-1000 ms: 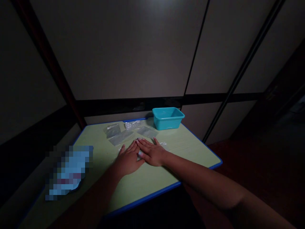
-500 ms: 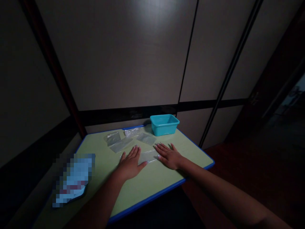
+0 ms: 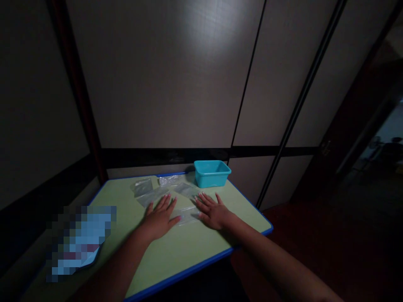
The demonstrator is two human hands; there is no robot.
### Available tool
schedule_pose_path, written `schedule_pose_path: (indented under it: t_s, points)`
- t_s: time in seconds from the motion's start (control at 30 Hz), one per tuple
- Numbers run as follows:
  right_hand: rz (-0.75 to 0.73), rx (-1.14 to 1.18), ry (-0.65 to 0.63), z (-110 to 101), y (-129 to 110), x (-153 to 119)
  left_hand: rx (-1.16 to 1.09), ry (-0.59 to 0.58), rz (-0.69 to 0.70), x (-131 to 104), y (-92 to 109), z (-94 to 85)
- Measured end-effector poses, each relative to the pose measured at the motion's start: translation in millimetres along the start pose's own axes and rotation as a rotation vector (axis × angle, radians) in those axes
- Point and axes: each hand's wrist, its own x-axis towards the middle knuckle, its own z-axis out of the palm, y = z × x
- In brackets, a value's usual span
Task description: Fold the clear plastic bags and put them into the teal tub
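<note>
A clear plastic bag (image 3: 186,214) lies flat on the table, stretched between my two hands. My left hand (image 3: 160,220) rests palm down over its left end, fingers spread. On the right end lies my right hand (image 3: 214,212), also flat with the fingers apart. Parts of the bag are hidden under both hands. Beyond them several more clear bags lie on the tabletop: a flat bag (image 3: 185,190), another bag (image 3: 150,196), a greyish bag (image 3: 143,186) and a crumpled one (image 3: 169,180) near the back edge.
A turquoise plastic basin (image 3: 211,180) stands at the back right of the pale green table (image 3: 176,260), which has a blue rim. At the left lies a blurred-out, light blue flat object (image 3: 85,241). Wardrobe panels (image 3: 170,84) rise right behind the table.
The view has shifted, so the table appears slightly lower and further left. Both hands stay flat on the bag with little visible change.
</note>
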Motion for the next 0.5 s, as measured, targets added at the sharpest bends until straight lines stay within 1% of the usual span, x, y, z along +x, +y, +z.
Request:
schedule_pose_path:
  t_s: [0.1, 0.17, 0.23, 0.3, 0.37, 0.43, 0.5]
  points:
    - [-0.082, -0.011, 0.088, -12, 6, 21, -0.003, 0.006, 0.010, 1, -3, -0.5]
    - [-0.138, -0.032, 0.176, -17, 11, 37, 0.003, 0.019, 0.024, 2, -4, -0.7]
    - [-0.165, -0.046, 0.280, -18, 14, 49, 0.009, 0.024, 0.033, 2, -5, -1.0]
    - [-0.112, -0.036, 0.392, -15, 18, 56, 0.017, 0.031, 0.046, 2, -5, -1.7]
    - [-0.007, 0.005, 0.478, -9, 22, 59, 0.025, 0.045, 0.064, 1, -5, -2.6]
    - [0.076, 0.072, 0.524, -3, 29, 58, 0.027, 0.061, 0.086, 0, -2, -3.3]
    - [0.120, 0.150, 0.547, 1, 37, 57, 0.022, 0.076, 0.112, -2, 2, -3.0]
